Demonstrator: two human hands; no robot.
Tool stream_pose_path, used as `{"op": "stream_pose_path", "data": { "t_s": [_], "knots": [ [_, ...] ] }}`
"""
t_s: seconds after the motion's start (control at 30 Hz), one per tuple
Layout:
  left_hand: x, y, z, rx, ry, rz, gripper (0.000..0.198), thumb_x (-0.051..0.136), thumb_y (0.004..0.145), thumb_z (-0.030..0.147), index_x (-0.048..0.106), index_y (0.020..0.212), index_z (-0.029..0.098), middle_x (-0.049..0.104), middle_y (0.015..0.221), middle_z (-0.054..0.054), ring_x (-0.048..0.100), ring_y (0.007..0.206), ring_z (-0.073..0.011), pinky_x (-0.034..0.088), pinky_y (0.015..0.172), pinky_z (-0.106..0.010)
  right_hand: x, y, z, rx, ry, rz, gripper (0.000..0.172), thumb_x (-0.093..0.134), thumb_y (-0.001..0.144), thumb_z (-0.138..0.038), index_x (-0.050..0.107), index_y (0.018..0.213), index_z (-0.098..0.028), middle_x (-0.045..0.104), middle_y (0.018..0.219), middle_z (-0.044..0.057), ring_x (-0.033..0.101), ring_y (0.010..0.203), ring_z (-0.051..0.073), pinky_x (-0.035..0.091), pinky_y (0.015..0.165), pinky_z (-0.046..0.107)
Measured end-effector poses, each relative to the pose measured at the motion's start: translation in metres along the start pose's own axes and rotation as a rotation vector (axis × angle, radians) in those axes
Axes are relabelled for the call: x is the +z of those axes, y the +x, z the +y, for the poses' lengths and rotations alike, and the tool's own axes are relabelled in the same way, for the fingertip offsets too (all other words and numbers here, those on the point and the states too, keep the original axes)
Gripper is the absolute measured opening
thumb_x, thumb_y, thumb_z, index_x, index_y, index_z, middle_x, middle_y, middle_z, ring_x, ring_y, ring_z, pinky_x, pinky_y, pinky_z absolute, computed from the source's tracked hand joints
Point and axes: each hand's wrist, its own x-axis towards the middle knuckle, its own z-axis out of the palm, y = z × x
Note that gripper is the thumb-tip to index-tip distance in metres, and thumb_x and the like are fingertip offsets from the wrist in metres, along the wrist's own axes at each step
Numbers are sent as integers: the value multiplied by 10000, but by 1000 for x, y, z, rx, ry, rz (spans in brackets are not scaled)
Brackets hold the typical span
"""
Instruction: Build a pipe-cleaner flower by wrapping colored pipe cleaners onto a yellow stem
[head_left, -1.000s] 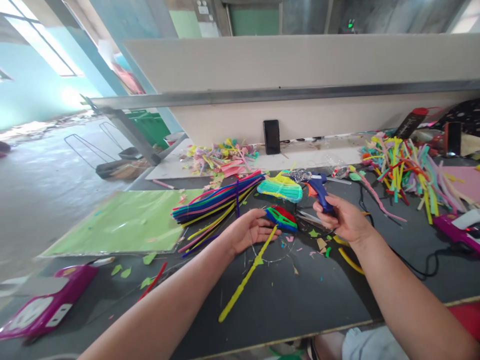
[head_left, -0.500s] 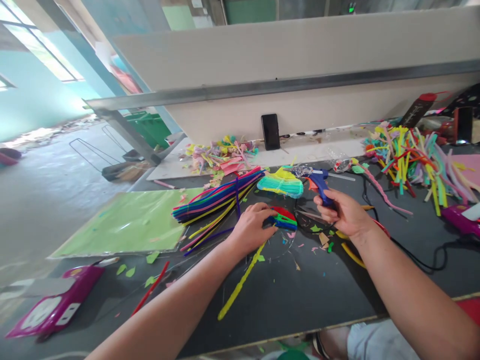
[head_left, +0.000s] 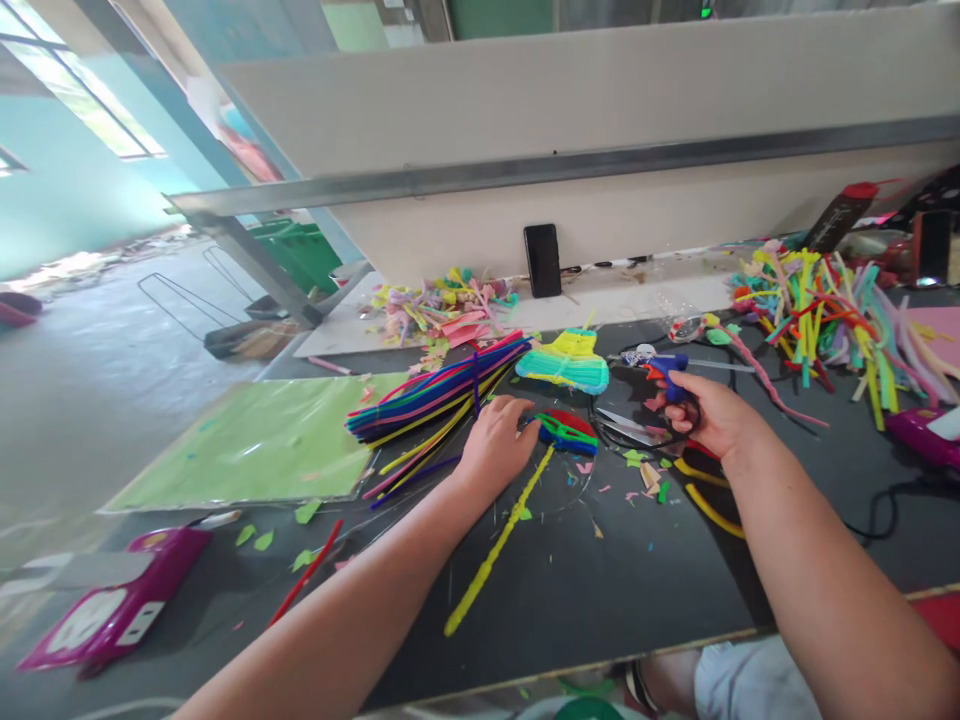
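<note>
My left hand (head_left: 497, 440) rests just left of a small red, green and blue pipe-cleaner piece (head_left: 568, 432), its thumb and fingers apart with nothing visible between them. From that piece a yellow twisted stem (head_left: 499, 545) runs toward the table's front edge. In my right hand (head_left: 709, 415) is a blue glue gun (head_left: 671, 378), its nozzle turned left. Scissors (head_left: 631, 426) lie between the coloured piece and my right hand. Behind them sits a yellow and turquoise pipe-cleaner shape (head_left: 566, 368). A bundle of pipe cleaners (head_left: 435, 395) lies beyond my left hand.
A green sheet in clear wrap (head_left: 247, 440) and a purple packet (head_left: 120, 605) are on the left. A phone (head_left: 541, 260) leans against the back board. Colourful pipe-cleaner pieces (head_left: 817, 310) are heaped at right, near a black cable (head_left: 877, 520). Scraps litter the dark tabletop (head_left: 637, 590).
My left hand has drawn back slightly to the left, off the coloured piece. The glue gun in my right hand has moved right and lower, uncovering more of the scissors.
</note>
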Motion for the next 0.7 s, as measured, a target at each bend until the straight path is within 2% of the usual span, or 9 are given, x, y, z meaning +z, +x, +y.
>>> {"op": "stream_pose_path", "data": {
  "t_s": [0.17,0.3,0.4,0.5,0.57,0.6,0.7],
  "knots": [
    [5,2,-13,-66,45,-75,220,565,808,322,671,958,201,604,970,-73,574,972,-217,457,909,-365,-10,4,1,-118,-436,170,246,662,744,-403,599,704,-168,592,543,41,474,400,108,344,364,225],
    [9,5,-18,-54,-23,-109,175,602,771,315,658,879,189,609,917,-62,568,947,-213,458,889,-358,-16,7,-2,-227,-940,390,272,570,788,-452,647,811,-192,615,546,48,553,472,178,435,501,309],
    [4,4,-15,-54,-14,-79,266,616,742,250,612,1001,189,593,992,-71,553,983,-224,451,894,-365,-17,5,-4,-330,-1294,555,338,510,810,-467,662,891,-177,657,661,83,618,645,236,459,665,366],
    [-7,-2,-3,-51,106,-50,384,617,729,217,554,1108,196,554,1091,-95,525,1040,-257,433,898,-390,-10,-3,-3,-597,-1407,636,361,490,833,-437,662,972,-151,675,855,132,615,840,275,448,775,390],
    [-14,-5,5,-50,192,-75,292,587,764,232,573,1053,196,554,1052,-103,531,1018,-264,428,873,-389,1,-10,1,-838,-1364,610,324,465,865,-360,648,1026,-146,667,922,140,598,896,272,441,828,396],
    [-16,-7,9,-52,227,-102,232,566,783,241,586,1009,194,560,1014,-103,541,991,-263,430,851,-383,9,-14,4,-949,-1329,550,302,451,878,-320,641,1039,-149,665,947,138,591,918,269,437,853,397],
    [-18,-7,13,-77,292,-173,144,506,824,256,605,899,182,572,902,-92,574,887,-245,440,770,-358,36,-24,18,-1130,-1291,227,249,441,895,-246,640,1031,-182,661,952,117,574,943,261,436,888,405]
  ]
}}
